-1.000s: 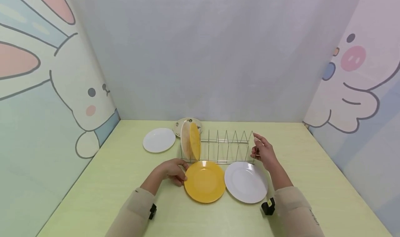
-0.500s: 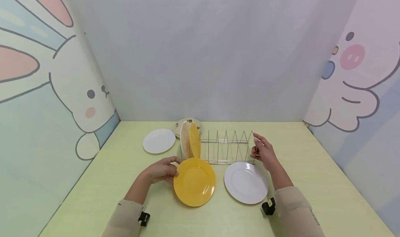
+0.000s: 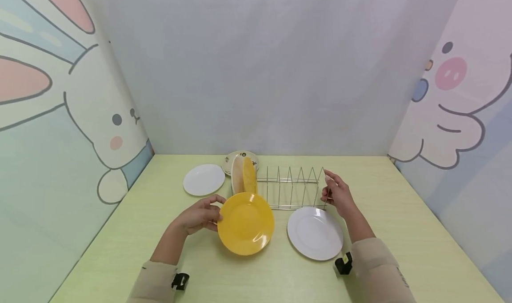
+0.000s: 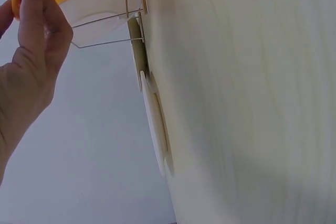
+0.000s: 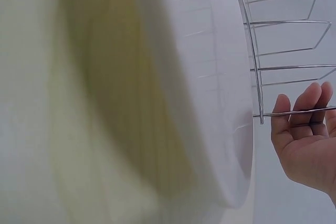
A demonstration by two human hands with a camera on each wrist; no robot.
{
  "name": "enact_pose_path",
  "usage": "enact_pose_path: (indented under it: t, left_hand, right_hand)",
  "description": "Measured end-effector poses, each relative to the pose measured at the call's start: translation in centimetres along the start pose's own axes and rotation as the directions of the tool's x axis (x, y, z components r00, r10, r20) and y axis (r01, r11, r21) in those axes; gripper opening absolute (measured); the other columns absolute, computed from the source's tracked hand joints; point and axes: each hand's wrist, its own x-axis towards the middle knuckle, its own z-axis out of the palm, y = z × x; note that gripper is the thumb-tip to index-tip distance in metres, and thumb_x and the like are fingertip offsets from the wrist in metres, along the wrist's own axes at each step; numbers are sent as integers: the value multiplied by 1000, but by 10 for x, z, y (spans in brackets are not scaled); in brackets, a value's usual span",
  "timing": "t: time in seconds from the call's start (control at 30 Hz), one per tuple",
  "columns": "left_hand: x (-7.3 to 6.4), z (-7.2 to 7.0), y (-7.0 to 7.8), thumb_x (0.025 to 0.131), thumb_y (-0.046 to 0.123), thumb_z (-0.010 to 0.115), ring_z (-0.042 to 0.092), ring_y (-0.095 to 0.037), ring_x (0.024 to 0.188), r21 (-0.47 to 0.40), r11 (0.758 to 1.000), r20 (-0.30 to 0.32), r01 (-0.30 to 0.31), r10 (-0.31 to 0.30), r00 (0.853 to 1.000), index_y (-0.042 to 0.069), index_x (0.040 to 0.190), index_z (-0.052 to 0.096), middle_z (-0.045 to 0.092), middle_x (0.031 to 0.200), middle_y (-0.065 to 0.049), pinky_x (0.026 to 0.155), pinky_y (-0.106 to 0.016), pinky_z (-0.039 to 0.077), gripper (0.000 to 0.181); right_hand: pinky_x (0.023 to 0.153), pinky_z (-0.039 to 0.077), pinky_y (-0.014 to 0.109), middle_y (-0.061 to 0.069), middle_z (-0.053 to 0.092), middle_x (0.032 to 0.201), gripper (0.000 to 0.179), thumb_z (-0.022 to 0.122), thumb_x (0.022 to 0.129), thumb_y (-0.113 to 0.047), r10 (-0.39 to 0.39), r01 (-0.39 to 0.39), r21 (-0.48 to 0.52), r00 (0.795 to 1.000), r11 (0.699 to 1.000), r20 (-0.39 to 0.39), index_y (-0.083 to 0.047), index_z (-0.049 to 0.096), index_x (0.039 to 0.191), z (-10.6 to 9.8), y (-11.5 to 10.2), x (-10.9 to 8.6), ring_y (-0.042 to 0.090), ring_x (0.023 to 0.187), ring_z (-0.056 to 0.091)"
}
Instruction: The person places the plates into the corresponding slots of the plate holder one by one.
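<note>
My left hand (image 3: 200, 215) pinches the left edge of a yellow plate (image 3: 246, 223), which is raised off the table in front of the wire dish rack (image 3: 290, 181). In the left wrist view the thumb and fingers close on the yellow rim at the upper left. At the rack's right end, my right hand (image 3: 339, 196) holds the end wire, its fingers curled round it in the right wrist view. A white plate (image 3: 237, 175) and another yellow plate (image 3: 249, 174) stand on edge in the rack's left slots. The held plate overlaps their lower parts.
A white plate (image 3: 315, 233) lies flat in front of the rack's right half. Another white plate (image 3: 204, 179) lies at the back left, beside a cream patterned plate (image 3: 230, 163) partly behind the rack. Printed walls (image 3: 272, 72) enclose the table (image 3: 400, 223) at back and sides.
My left hand has lifted the yellow plate off the table and drawn it left and closer to the rack's left end. My right hand has stayed on the rack.
</note>
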Motion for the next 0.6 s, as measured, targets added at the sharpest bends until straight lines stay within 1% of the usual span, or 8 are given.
enact_pose_path:
  t: [0.13, 0.2, 0.3, 0.37, 0.47, 0.53, 0.6]
  left_hand:
    - [1, 5, 1, 84, -6, 54, 63, -24, 74, 23, 999, -39, -28, 28, 999, -1, 114, 43, 61, 83, -11, 68, -44, 54, 33]
    - [2, 10, 3, 83, -5, 56, 64, -25, 75, 42, 998, -79, -44, 47, 996, -1, 115, 43, 62, 85, -12, 68, -44, 54, 34]
    - [3, 17, 6, 83, -4, 57, 64, -26, 76, 59, 996, -148, -62, 70, 987, -2, 116, 42, 61, 85, -13, 68, -45, 54, 37]
    - [3, 22, 9, 82, -5, 58, 63, -25, 75, 58, 995, -195, -77, 87, 977, -3, 116, 42, 60, 84, -13, 69, -47, 53, 37]
    - [5, 29, 12, 82, -6, 56, 63, -24, 74, 46, 992, -247, -115, 123, 961, -4, 116, 42, 59, 82, -12, 68, -48, 53, 36]
    - [4, 34, 15, 82, -7, 55, 63, -23, 73, 30, 989, -282, -148, 150, 948, -4, 115, 42, 58, 83, -12, 68, -47, 53, 35]
    - [3, 39, 18, 83, -8, 54, 62, -23, 74, 14, 984, -317, -180, 175, 932, -4, 115, 42, 57, 86, -13, 68, -45, 54, 35]
  right_hand:
    - [64, 52, 30, 3, 50, 69, 53, 41, 99, -36, 5, -5, 6, 1000, 1000, -1, -14, 29, 146, 0, -1, 0, 12, 61, 52]
    - [63, 52, 29, 3, 50, 69, 52, 41, 100, -35, 6, -6, 10, 1000, 1000, -3, -14, 29, 146, 0, -1, 0, 12, 60, 52]
    - [63, 52, 30, 4, 49, 69, 52, 41, 100, -34, 7, -7, 16, 1000, 1000, 1, -14, 29, 146, -1, -2, 0, 12, 60, 52]
    - [64, 52, 30, 4, 49, 69, 52, 41, 100, -35, 5, -5, 11, 1000, 1000, 8, -14, 28, 146, -1, -3, 0, 13, 60, 52]
    - [64, 52, 30, 4, 49, 68, 52, 41, 100, -35, 6, -6, 16, 1000, 1000, 7, -14, 28, 146, -2, -5, -1, 13, 60, 52]
    - [64, 52, 29, 4, 49, 69, 52, 41, 100, -34, 5, -5, 19, 1000, 1000, 11, -14, 28, 146, -1, -6, -1, 13, 60, 51]
    - [63, 52, 28, 4, 49, 69, 51, 42, 100, -33, 9, -9, 32, 1000, 999, 7, -14, 29, 146, -1, -5, -1, 12, 60, 51]
